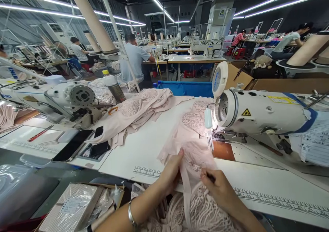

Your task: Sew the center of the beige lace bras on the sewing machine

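A pale pink lace bra (189, 153) hangs over the front edge of the white sewing table, its upper part lying by the needle area of the right sewing machine (262, 108). My left hand (171, 172) is closed on the bra's edge, thumb on top. Closed too, my right hand (218, 187) touches the lace on the other side. A small dark tool (211, 176) sticks out of its fist; most of it is hidden, so its kind cannot be made out. More lace bras (208, 208) bunch below the table edge, between my forearms.
A pile of pink bras (144, 105) lies at the table's middle left, near a spray can (114, 88). A black phone (73, 145) rests left of it. Another sewing machine (56, 98) stands farther left. A box of packed strips (74, 208) sits below. People work behind.
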A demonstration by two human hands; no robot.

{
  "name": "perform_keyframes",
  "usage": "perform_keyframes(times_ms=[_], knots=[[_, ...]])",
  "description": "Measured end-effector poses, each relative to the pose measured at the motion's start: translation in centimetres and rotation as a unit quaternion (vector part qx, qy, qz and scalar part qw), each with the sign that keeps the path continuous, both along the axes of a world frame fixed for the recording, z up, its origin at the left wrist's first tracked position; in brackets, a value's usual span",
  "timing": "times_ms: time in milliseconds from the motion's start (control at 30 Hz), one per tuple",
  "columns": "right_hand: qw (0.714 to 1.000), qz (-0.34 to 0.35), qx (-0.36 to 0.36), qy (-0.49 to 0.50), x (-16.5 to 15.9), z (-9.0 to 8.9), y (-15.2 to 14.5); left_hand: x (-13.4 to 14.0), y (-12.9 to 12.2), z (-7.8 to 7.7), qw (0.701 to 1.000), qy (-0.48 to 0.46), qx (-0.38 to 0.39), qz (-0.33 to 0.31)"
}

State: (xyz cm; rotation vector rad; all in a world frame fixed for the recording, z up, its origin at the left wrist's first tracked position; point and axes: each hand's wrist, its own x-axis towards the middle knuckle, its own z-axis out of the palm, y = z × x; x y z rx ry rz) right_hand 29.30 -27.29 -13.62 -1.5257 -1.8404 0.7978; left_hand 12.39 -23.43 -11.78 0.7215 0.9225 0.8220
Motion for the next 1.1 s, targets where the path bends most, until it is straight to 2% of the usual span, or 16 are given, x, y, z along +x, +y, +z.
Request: perform_keyframes(times_ms=[67,167,267,400,500,600,667,700,733,767,800,833,867,900,1000,1100], knots=[[0.989,0.016,-0.020,-0.146,-0.4,0.3,-0.2,0.1,0.9,-0.1,0.993,0.086,0.074,0.042],[0.949,0.007,-0.033,-0.313,-0.8,0.6,-0.6,0.3,1.7,-0.7,0.960,0.196,0.197,0.020],[0.948,0.017,-0.051,-0.314,-0.2,0.5,-0.8,-0.5,3.9,-1.0,0.918,0.285,0.276,0.004],[0.956,-0.001,-0.053,-0.289,1.4,0.6,-1.0,-3.6,9.1,0.0,0.867,0.360,0.344,0.017],[0.944,-0.012,-0.074,-0.322,2.2,1.8,-1.2,-5.6,12.0,0.5,0.821,0.437,0.362,0.059],[0.921,-0.013,-0.125,-0.369,2.8,3.9,-0.8,-5.2,12.2,0.1,0.778,0.480,0.397,0.089],[0.919,0.023,-0.142,-0.367,3.6,5.9,0.0,-3.4,10.9,-0.5,0.766,0.460,0.449,0.019],[0.921,0.054,-0.148,-0.356,4.3,7.0,0.5,-2.1,10.0,-0.8,0.749,0.432,0.499,-0.064],[0.923,0.089,-0.154,-0.342,5.1,8.0,1.0,-0.6,9.1,-1.2,0.716,0.394,0.555,-0.159],[0.927,0.128,-0.153,-0.318,6.0,9.0,1.7,0.8,8.2,-1.6,0.656,0.350,0.616,-0.261],[0.928,0.171,-0.148,-0.297,6.9,9.7,2.3,2.2,7.5,-2.0,0.595,0.318,0.661,-0.328],[0.927,0.187,-0.132,-0.297,7.9,10.1,2.9,3.5,7.0,-2.4,0.543,0.301,0.693,-0.368],[0.928,0.157,-0.102,-0.322,8.7,10.2,3.5,4.5,6.7,-2.7,0.511,0.300,0.711,-0.379],[0.924,0.117,-0.075,-0.356,9.4,9.9,4.1,5.3,6.7,-2.9,0.508,0.310,0.715,-0.367],[0.905,-0.003,-0.012,-0.425,10.0,7.2,5.5,6.1,8.1,-2.8,0.535,0.305,0.713,-0.336],[0.919,-0.056,0.013,-0.390,9.3,3.8,6.6,5.9,9.9,-2.0,0.526,0.286,0.722,-0.346]])
